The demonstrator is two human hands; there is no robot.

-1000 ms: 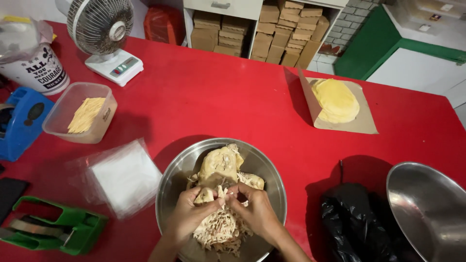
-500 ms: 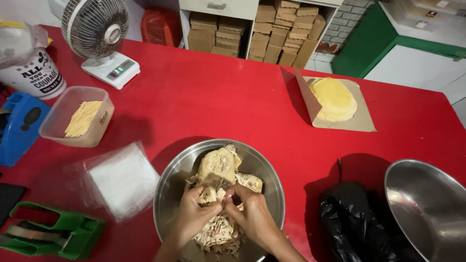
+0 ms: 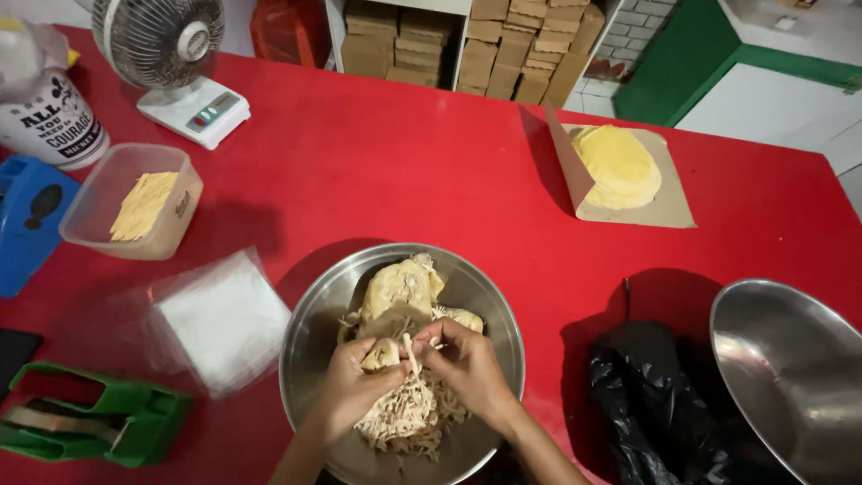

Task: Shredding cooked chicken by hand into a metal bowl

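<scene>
A steel bowl (image 3: 314, 314) sits on the red table near the front edge. It holds pale cooked chicken pieces (image 3: 401, 289) at the back and a heap of shredded meat (image 3: 404, 413) at the front. My left hand (image 3: 352, 388) and my right hand (image 3: 467, 366) meet over the bowl's middle. Both pinch the same chunk of chicken (image 3: 388, 353), and a thin strand runs up between the fingertips.
A stack of clear plastic bags (image 3: 220, 319) lies left of the bowl, with a green tool (image 3: 99, 422) and a plastic tub (image 3: 135, 202) beyond. A small fan (image 3: 175, 54) stands at the back. Right: a black bag (image 3: 660, 409), a second steel bowl (image 3: 790, 368), a yellow flatbread on cardboard (image 3: 620, 166).
The view has shifted slightly. My hands stay over the bowl and keep pulling the chicken chunk apart; the fingers have drawn a little closer together.
</scene>
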